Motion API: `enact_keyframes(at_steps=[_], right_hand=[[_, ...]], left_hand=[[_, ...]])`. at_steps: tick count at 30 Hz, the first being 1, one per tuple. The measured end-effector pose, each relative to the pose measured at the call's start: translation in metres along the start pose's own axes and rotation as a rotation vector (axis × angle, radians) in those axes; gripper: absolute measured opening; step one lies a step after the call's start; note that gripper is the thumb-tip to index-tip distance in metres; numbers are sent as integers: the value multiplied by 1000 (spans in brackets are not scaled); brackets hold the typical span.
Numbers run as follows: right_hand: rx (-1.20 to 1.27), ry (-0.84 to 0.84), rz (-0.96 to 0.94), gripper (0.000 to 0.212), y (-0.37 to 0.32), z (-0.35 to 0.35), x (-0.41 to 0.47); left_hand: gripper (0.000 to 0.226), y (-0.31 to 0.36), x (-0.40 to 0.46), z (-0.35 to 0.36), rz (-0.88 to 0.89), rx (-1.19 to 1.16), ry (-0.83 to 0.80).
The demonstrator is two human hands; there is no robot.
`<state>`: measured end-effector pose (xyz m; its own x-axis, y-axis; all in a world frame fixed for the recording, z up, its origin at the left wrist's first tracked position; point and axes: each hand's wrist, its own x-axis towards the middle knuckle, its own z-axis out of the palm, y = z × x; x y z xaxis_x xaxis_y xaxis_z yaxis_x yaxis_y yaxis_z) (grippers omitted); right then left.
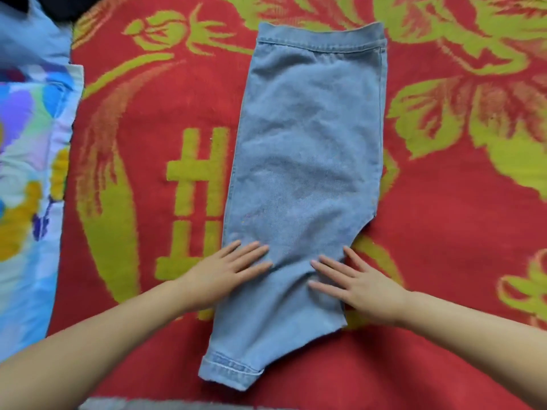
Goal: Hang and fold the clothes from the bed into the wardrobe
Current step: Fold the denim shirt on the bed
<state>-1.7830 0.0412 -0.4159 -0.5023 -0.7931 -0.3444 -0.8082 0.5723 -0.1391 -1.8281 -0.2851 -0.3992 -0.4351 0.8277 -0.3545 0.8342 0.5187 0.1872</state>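
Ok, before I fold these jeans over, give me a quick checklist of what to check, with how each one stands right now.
1. Jeans lying flat on the red blanket: ok, only light wrinkles.
2. Legs stacked one on the other: ok, edges roughly line up; a small step shows at the right edge.
3. Left hand placed on the denim: ok, straight fingers press the left edge.
4. Right hand placed on the denim: ok, flat near the right edge.
5. Room on the blanket for the fold: ok, the colourful cloth lies apart at the left.
6. Hem cuff neat: cannot tell.
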Motion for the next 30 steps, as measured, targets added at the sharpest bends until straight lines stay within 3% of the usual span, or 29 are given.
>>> enact_keyframes(at_steps=[4, 7, 10, 12, 14, 16, 18, 21, 22, 24, 27, 30], right_hand=[[33, -78, 32, 83, -44, 24, -16], [67, -27, 36, 68, -63, 30, -8], [143, 47, 155, 55, -65, 15, 8], [331, 186, 279, 39, -69, 3, 18], [733, 163, 448, 37, -61, -21, 24], [1032, 16, 516, 26, -37, -48, 21], [1265, -94, 457, 12, -2, -78, 14], [1533, -123, 476, 6, 44, -104, 10], [1540, -73, 545, 7, 57, -101, 15], [1265, 44, 773, 17, 76, -88, 36], [768, 170, 1114, 28, 72, -63, 65], [695, 381, 1211, 33, 52, -50, 68]], left_hand=[[73, 6, -40, 32, 113, 178, -107], [67, 15, -29, 31, 191, 157, -153], [75, 18, -12, 25, 190, 26, -223], [83, 16, -10, 19, 116, -167, -281], [85, 11, -10, 3, -9, -467, -285], [60, 0, -11, -23, -132, -797, -293], [25, -18, -9, -47, -164, -1050, -218], [20, -46, 7, -72, -262, -1520, -118], [28, -55, 17, -71, -351, -1633, -137], [36, -65, 43, -59, -598, -1660, -61], [22, -62, 75, -31, -917, -1422, 257], [12, -49, 74, -16, -1079, -1128, 454]])
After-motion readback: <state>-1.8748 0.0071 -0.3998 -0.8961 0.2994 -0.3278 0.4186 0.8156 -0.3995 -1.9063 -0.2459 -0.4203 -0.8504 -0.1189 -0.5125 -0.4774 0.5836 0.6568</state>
